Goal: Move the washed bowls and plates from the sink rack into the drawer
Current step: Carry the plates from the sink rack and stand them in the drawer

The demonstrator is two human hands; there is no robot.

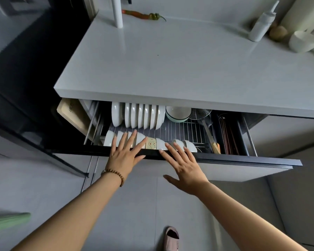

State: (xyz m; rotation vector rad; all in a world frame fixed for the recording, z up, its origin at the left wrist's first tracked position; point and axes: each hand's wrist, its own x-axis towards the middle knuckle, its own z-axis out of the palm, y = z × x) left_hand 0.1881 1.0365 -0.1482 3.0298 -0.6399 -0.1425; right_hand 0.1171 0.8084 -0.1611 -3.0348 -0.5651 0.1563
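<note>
The drawer [243, 161] under the white counter stands pulled out, its dark front edge toward me. Inside, a wire rack [179, 129] holds a row of white plates [143, 115] standing on edge at the back and a row of white bowls [188, 144] along the front, one with a yellow cartoon print [151, 144]. A green-rimmed bowl [177, 114] sits behind on the right. My left hand [124, 153] lies flat with straight fingers on the drawer front over the bowls. My right hand [183, 163] lies flat beside it on the same edge. Neither holds anything.
Chopsticks and a knife [214, 140] lie in the drawer's right compartment, and a metal strainer [200, 113] sits at the back. On the counter [170, 66] are a red chilli [143, 15], a white bottle [261, 24] and a white bowl [303, 41]. A dark cabinet door [34, 96] stands open at left.
</note>
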